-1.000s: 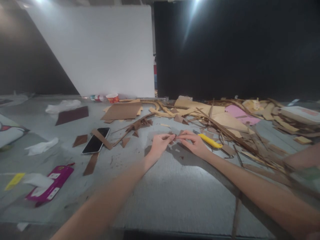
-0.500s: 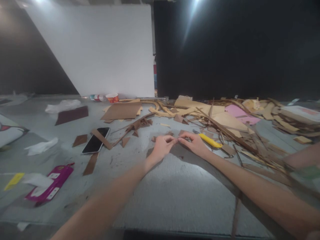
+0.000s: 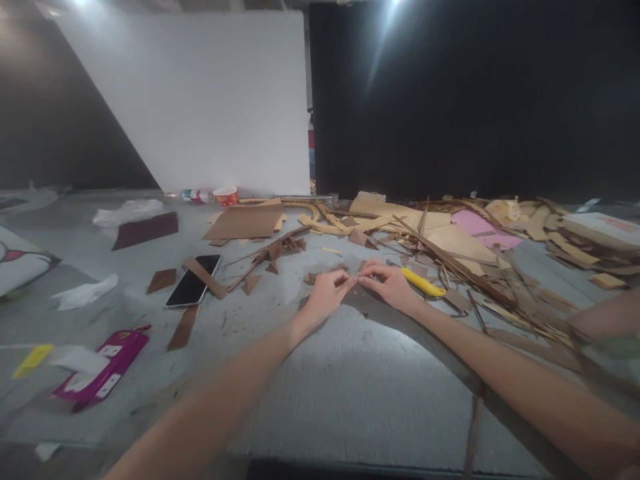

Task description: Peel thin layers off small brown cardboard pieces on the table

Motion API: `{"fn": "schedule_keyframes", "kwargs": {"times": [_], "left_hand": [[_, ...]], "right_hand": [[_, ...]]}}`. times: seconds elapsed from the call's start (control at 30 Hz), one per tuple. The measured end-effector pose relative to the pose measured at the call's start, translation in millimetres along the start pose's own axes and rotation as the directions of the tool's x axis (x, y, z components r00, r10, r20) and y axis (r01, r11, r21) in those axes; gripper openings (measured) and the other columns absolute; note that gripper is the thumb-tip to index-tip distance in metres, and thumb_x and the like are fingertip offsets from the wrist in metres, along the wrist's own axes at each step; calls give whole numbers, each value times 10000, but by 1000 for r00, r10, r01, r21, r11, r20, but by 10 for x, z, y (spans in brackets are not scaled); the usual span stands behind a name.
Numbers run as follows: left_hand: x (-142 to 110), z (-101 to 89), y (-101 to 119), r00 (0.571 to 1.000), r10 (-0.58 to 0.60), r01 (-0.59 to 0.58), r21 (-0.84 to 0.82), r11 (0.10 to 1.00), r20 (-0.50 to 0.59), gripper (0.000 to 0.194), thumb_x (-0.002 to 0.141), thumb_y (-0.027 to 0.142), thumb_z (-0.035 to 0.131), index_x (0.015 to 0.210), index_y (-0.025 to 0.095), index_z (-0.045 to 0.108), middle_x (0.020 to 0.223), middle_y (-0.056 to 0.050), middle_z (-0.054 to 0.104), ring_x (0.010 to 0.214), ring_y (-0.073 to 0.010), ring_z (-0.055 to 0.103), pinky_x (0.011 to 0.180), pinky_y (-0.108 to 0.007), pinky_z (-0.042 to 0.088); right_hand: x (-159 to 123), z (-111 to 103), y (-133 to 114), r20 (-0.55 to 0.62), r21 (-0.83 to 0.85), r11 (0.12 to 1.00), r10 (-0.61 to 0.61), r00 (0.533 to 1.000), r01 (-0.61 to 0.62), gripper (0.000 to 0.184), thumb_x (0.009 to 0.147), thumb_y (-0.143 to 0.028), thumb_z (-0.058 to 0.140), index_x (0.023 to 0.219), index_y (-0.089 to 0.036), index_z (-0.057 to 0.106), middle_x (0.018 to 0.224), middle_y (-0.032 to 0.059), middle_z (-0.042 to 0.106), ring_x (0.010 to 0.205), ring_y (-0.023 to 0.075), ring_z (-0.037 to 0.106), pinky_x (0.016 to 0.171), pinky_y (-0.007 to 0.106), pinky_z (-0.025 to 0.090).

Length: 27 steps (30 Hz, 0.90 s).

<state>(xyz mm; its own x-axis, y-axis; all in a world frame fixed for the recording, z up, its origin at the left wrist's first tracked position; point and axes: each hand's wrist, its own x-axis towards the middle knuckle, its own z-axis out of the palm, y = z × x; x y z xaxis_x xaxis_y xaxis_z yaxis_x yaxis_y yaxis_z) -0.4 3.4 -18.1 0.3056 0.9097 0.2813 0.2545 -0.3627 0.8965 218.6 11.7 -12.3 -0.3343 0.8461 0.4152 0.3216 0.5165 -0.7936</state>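
Over the middle of the grey table (image 3: 300, 393), my left hand (image 3: 331, 291) and my right hand (image 3: 386, 283) meet fingertip to fingertip. Both are closed in a pinch. Whatever lies between the fingertips is too small or too hidden to make out. Just right of my right hand rests a yellow-handled cutter (image 3: 423, 283), its front end partly behind the fingers. Small brown scraps (image 3: 320, 275) lie behind my left hand, and a few tiny bits show on the table below the fingers.
At left, a phone (image 3: 193, 283) lies under a brown strip (image 3: 205, 277), beyond a magenta tissue pack (image 3: 107, 370). Brown sheets (image 3: 245, 221) and a red cup (image 3: 226, 195) stand farther back. Strips and offcuts (image 3: 465, 273) crowd the right, where another person's arm (image 3: 607, 313) reaches in.
Both hands stay pinched together at nearly the same spot, with only slight finger movement. The whole view has shifted a few pixels to the right.
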Motion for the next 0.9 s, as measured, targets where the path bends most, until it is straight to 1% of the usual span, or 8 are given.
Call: {"fn": "schedule_keyframes", "kwargs": {"times": [0.07, 0.13, 0.27, 0.37, 0.43, 0.53, 0.73, 0.9], "left_hand": [[-16, -8, 42, 999, 27, -25, 97, 995, -17, 502, 1091, 584, 528, 849, 191, 725, 775, -34, 716, 732, -198, 647, 718, -318, 475], [-30, -29, 84, 992, 93, -70, 245, 967, -85, 383, 1130, 438, 490, 962, 196, 736, 907, -54, 754, 868, -225, 684, 829, -346, 507], [-22, -105, 111, 958, 246, -111, 605, 788, -145, 259, 1110, 196, 474, 1180, 196, 723, 1195, -106, 754, 1204, -292, 632, 1077, -441, 462], [11, -149, 51, 973, 193, -33, 746, 665, -128, 249, 1105, 258, 554, 1292, 199, 708, 1329, -131, 712, 1284, -336, 582, 1114, -498, 436], [34, -158, -17, 989, 112, 1, 780, 625, -91, 260, 1100, 335, 598, 1281, 198, 724, 1345, -140, 700, 1293, -357, 570, 1110, -528, 432], [55, -158, -118, 998, 44, 3, 775, 632, -39, 233, 1103, 328, 601, 1231, 201, 747, 1297, -127, 726, 1275, -344, 588, 1120, -546, 413], [75, -170, -142, 996, 85, -43, 652, 757, -33, 181, 1030, 180, 685, 1204, 198, 731, 1219, -116, 786, 1236, -330, 664, 1142, -546, 414], [78, -167, -64, 990, 142, -107, 591, 799, -12, 194, 1002, 123, 686, 1167, 218, 729, 1191, -95, 803, 1196, -305, 705, 1209, -550, 376]], "right_hand": [[7, 9, 15, -31, -17, 1000, -9, 999, 9, 324, 1003, -546, 703, 921, -245, 791, 980, 55, 759, 952, 243, 681, 912, 380, 531], [9, 22, 38, -64, -10, 1000, 27, 998, -28, 350, 1017, -567, 663, 938, -238, 752, 944, 48, 747, 898, 231, 665, 858, 366, 536], [6, 50, 90, -109, 54, 992, 122, 986, -117, 405, 1031, -619, 602, 936, -233, 681, 820, 27, 721, 767, 212, 651, 757, 345, 537], [10, 63, 124, -130, 69, 988, 147, 981, -139, 416, 1026, -631, 603, 912, -236, 663, 795, 24, 724, 745, 212, 663, 763, 350, 542], [17, 71, 142, -157, 82, 987, 147, 977, -136, 407, 1015, -627, 618, 916, -235, 667, 803, 27, 732, 758, 215, 675, 785, 356, 551], [28, 83, 166, -197, 116, 984, 156, 968, -134, 387, 992, -611, 652, 947, -228, 684, 810, 25, 736, 767, 216, 685, 796, 360, 563], [26, 75, 190, -212, 64, 986, 161, 964, -151, 361, 947, -564, 722, 1017, -211, 749, 937, 46, 785, 828, 223, 699, 799, 356, 564], [20, 50, 167, -158, 20, 988, 151, 976, -150, 378, 968, -580, 689, 904, -213, 758, 777, 22, 753, 739, 216, 678, 759, 352, 549]]}}
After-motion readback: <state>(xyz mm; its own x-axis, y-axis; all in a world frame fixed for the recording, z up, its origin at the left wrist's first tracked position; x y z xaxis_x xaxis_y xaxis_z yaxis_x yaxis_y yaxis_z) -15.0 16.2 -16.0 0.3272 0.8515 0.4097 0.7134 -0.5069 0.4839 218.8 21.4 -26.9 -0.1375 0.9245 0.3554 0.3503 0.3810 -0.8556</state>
